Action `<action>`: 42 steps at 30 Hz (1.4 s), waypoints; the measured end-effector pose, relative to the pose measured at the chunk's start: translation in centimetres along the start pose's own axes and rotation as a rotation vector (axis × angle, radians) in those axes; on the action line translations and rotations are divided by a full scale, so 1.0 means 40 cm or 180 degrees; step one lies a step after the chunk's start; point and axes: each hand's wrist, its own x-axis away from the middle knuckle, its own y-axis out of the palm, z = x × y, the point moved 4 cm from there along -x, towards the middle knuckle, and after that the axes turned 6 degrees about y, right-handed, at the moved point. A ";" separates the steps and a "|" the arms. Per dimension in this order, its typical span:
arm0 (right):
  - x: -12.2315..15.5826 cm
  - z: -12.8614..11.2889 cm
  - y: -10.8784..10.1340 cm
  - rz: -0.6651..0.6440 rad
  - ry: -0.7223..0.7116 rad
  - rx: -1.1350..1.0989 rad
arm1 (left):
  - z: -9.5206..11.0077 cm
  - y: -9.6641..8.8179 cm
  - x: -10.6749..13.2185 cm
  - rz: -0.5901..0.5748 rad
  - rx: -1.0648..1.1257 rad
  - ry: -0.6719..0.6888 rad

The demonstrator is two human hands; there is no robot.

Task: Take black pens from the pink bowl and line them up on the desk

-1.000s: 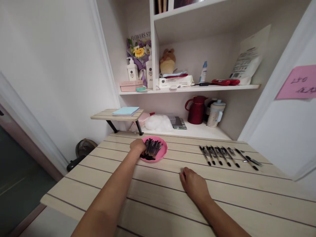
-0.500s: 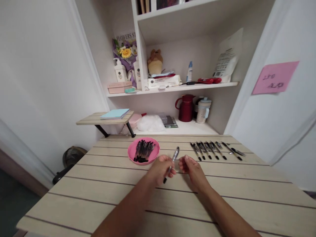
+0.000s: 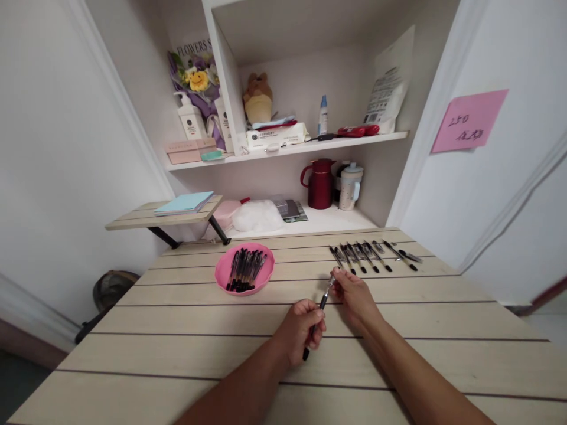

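My left hand (image 3: 302, 327) is closed around the lower barrel of a black pen (image 3: 319, 311), held tilted just above the wooden table (image 3: 177, 348). My right hand (image 3: 354, 293) pinches the pen's upper end with fingertips near its cap. A pink bowl (image 3: 221, 277) holding several black pens sits to the left. Beyond my right hand, a row of several pens (image 3: 361, 257) lies side by side on the table, with loose pen parts (image 3: 405, 255) at its right end.
Shelves behind the table hold a red jug (image 3: 318, 183), a pale mug (image 3: 349, 185), a white plastic bag (image 3: 254, 215), bottles, a plush toy and a flower bouquet. A small side shelf (image 3: 146, 218) carries a blue notebook. A pink note (image 3: 468, 120) is stuck on the right wall.
My left hand took a pen out of the pink bowl and carried it right and nearer. My right hand rose from the table and gripped the pen's top end. The view swung right.
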 end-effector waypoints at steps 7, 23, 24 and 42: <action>-0.010 -0.012 -0.025 0.0066 -0.0032 -0.0035 | 0.009 0.001 0.000 -0.0011 0.0133 0.0000; -0.195 -0.101 0.023 0.0646 -0.0820 0.3777 | 0.010 -0.017 -0.023 -0.0044 0.0529 0.0124; -0.205 -0.101 0.029 0.0667 -0.0805 0.3869 | 0.008 -0.019 -0.025 -0.0055 0.0554 0.0118; 0.032 0.034 0.117 -0.0490 -0.0022 0.1533 | 0.026 -0.030 -0.040 0.0178 0.0983 0.0167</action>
